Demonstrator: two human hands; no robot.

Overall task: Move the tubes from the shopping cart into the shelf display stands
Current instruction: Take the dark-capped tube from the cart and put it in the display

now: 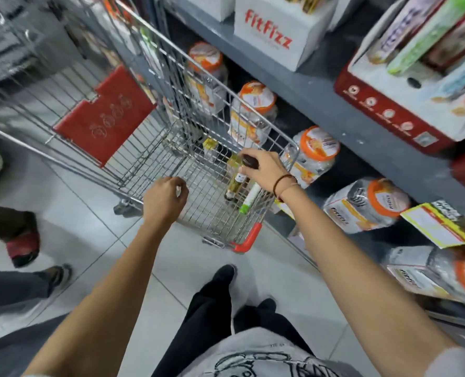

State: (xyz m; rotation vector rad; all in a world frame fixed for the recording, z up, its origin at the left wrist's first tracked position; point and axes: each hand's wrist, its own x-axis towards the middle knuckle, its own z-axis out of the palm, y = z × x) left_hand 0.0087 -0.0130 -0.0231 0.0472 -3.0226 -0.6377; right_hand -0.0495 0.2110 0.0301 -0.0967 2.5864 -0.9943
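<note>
The wire shopping cart [149, 148] stands in front of me, beside the shelf. My right hand [264, 167] reaches into its right side and is shut on the dark cap of a yellowish tube [235, 182], which hangs tilted above the cart floor. A white tube with a green cap [249, 199] lies just under my wrist. A yellow-topped item [210, 145] lies farther in. My left hand [167, 198] hovers over the cart's near rim with its fingers curled. On the shelf above stand a white FitFizz display stand [277, 36] and a red display stand [389, 112] holding tubes.
Clear jars with orange lids [314, 151] line the lower shelf right of the cart. A red child-seat flap [103, 118] hangs in the cart. Other people's feet [22, 248] stand on the tiled floor at the left. A yellow price tag [435, 227] sticks out from the shelf edge.
</note>
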